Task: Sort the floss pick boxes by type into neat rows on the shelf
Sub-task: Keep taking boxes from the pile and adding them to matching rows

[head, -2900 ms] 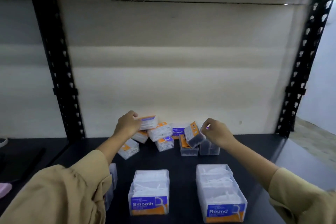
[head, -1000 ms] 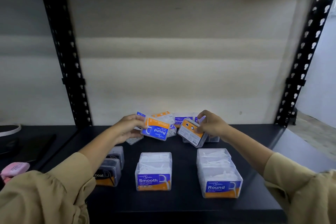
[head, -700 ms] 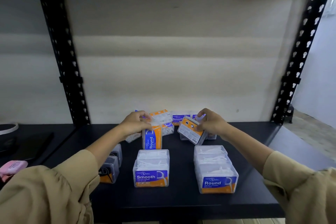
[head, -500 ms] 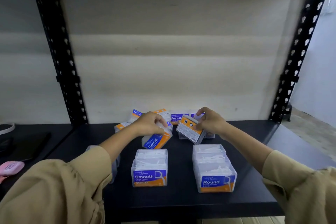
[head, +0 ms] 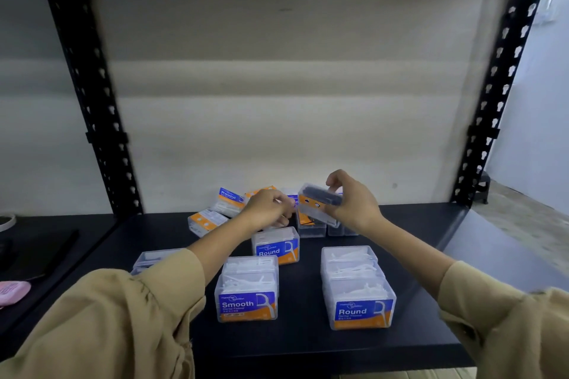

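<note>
On the black shelf (head: 431, 255) two rows run front to back: clear boxes labelled Smooth (head: 248, 301) and, to their right, boxes labelled Round (head: 358, 295). A single Round box (head: 275, 245) stands upright behind the Smooth row. My left hand (head: 268, 209) hovers just above it with loosely curled fingers and holds nothing. My right hand (head: 354, 206) grips a clear box of dark picks (head: 320, 203), lifted over the back pile. Loose boxes lie at the back: another Round box (head: 229, 198) and one showing its orange base (head: 204, 221). My left sleeve partly hides a third row (head: 154, 257).
Black perforated uprights stand at the left (head: 92, 101) and right (head: 498, 86) of the bay, with a pale back panel (head: 292, 86) behind. A pink object (head: 12, 291) lies on the neighbouring shelf at the left. The shelf's front edge runs below the rows.
My left hand set its Round box upright behind the Smooth row and let go. My right hand raised its box and turned it, so the dark picks now show.
</note>
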`<state>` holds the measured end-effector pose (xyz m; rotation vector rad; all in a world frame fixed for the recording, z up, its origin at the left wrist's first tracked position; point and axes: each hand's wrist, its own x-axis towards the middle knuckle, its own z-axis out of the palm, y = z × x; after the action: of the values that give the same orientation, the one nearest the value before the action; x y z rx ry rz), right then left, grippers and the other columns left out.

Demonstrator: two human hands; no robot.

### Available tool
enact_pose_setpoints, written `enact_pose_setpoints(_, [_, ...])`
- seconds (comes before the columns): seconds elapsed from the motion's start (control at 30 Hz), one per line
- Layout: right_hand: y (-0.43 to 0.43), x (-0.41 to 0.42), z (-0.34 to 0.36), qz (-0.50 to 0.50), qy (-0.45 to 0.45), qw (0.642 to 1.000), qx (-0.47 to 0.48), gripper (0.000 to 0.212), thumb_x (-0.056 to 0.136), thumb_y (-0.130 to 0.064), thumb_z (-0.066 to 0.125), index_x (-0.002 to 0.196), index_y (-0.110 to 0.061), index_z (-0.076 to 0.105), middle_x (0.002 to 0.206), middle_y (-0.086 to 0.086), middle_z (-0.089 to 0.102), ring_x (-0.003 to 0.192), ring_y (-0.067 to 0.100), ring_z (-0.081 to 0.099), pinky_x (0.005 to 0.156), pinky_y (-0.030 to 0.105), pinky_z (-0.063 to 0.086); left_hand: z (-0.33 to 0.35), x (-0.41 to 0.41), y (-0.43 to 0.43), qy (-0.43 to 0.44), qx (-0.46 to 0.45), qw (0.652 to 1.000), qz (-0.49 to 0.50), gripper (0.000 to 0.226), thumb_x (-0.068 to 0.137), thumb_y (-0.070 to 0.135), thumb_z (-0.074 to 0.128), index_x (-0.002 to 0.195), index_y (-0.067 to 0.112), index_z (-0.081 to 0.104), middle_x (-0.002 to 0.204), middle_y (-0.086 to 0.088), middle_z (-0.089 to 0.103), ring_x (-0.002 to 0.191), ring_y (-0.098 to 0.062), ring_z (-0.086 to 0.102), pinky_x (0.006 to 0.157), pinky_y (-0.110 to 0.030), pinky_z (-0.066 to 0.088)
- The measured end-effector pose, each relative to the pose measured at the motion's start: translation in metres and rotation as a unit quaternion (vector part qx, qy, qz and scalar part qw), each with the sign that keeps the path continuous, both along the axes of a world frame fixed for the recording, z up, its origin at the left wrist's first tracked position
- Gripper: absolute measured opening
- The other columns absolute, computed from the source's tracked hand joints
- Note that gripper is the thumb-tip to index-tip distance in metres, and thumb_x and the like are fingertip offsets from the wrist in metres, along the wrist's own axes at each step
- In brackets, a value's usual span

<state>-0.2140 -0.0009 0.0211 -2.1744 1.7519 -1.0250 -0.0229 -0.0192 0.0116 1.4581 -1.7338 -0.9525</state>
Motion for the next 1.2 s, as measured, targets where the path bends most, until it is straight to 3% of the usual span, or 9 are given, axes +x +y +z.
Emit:
enact_pose_setpoints(0.1, [0.006,0.011,-0.003,0.013,0.094,0.986,-0.133,0.035,0.077,-0.020,0.067,0.107,-0.018,0.049,0.107,-0.005,0.058,0.095,0.021,0.047,0.062,0.035,0.045,0.014,0.001,0.002,0.222,0.130,0.965,0.046,0.036,0.094,0.039,0.051,0.106,0.005,0.055,0.082,-0.017,0.066,0.070,-0.024,0.065,0.065,-0.032,0.056])
enact_pose_setpoints(0.23, [0.012,0.025,-0.009,0.075,0.196,0.927,-0.312,0.044,0.065,-0.008,0.073,0.098,-0.018,0.047,0.094,-0.001,0.066,0.084,0.017,0.041,0.037,0.028,0.037,0.022,0.003,0.002,0.310,0.184,0.932,0.028,0.028,0.088,0.035,0.061,0.098,0.009,0.058,0.091,-0.017,0.065,0.079,-0.026,0.067,0.068,-0.033,0.057])
enact_pose_setpoints(0.3, [0.013,0.027,-0.009,0.084,0.229,0.909,-0.337,0.045,0.063,-0.011,0.074,0.098,-0.017,0.048,0.094,-0.001,0.068,0.082,0.016,0.041,0.037,0.022,0.033,0.021,0.005,0.002,0.337,0.163,0.927,0.030,0.014,0.088,0.022,0.061,0.095,0.010,0.061,0.088,-0.013,0.065,0.079,-0.024,0.066,0.064,-0.032,0.057])
enact_pose_setpoints(0.47, [0.011,0.022,-0.012,0.079,0.135,0.967,-0.200,0.034,0.078,-0.022,0.066,0.109,-0.016,0.054,0.107,0.002,0.061,0.098,0.019,0.050,0.058,0.027,0.038,0.017,0.019,-0.003,0.355,0.110,0.925,0.074,0.009,0.083,0.009,0.065,0.090,0.008,0.060,0.084,-0.012,0.061,0.074,-0.025,0.064,0.061,-0.035,0.058])
enact_pose_setpoints(0.6, [0.010,0.022,-0.014,0.062,0.101,0.989,-0.088,0.014,0.084,-0.018,0.053,0.097,-0.015,0.057,0.095,0.001,0.063,0.082,0.017,0.052,0.061,0.028,0.040,0.014,0.029,-0.003,0.353,0.083,0.928,0.086,0.004,0.084,0.007,0.063,0.086,0.010,0.062,0.085,-0.011,0.061,0.073,-0.024,0.064,0.055,-0.030,0.059])
enact_pose_setpoints(0.77, [0.005,0.034,-0.024,0.119,0.177,0.977,0.006,0.011,0.081,-0.021,0.054,0.090,-0.018,0.059,0.096,0.000,0.066,0.087,0.020,0.059,0.072,0.039,0.054,0.013,0.042,-0.001,0.351,0.050,0.929,0.109,0.011,0.083,0.002,0.060,0.087,0.013,0.062,0.081,-0.009,0.060,0.072,-0.022,0.060,0.051,-0.027,0.058])
enact_pose_setpoints(0.97, [-0.003,0.051,-0.031,0.162,0.272,0.945,0.080,0.052,0.086,-0.031,0.059,0.135,-0.023,0.044,0.140,0.002,0.047,0.128,0.023,0.042,0.102,0.043,0.042,0.016,0.061,-0.003,0.337,0.002,0.930,0.151,0.017,0.079,0.007,0.068,0.085,0.022,0.062,0.075,-0.001,0.060,0.065,-0.014,0.054,0.056,-0.024,0.045])
enact_pose_setpoints(1.1, [-0.006,0.057,-0.032,0.172,0.265,0.942,0.110,0.050,0.088,-0.026,0.057,0.136,-0.026,0.044,0.137,0.004,0.050,0.124,0.024,0.047,0.101,0.045,0.044,0.018,0.081,0.000,0.305,-0.010,0.940,0.155,0.016,0.078,0.009,0.071,0.083,0.021,0.062,0.073,-0.002,0.061,0.063,-0.013,0.054,0.058,-0.023,0.040])
enact_pose_setpoints(1.2, [-0.009,0.052,-0.030,0.161,0.281,0.940,0.107,0.051,0.087,-0.028,0.059,0.136,-0.026,0.044,0.138,0.001,0.050,0.126,0.022,0.045,0.103,0.042,0.042,0.017,0.106,0.001,0.215,-0.039,0.967,0.128,0.012,0.078,0.008,0.071,0.082,0.018,0.065,0.077,-0.002,0.064,0.067,-0.011,0.058,0.059,-0.018,0.046])
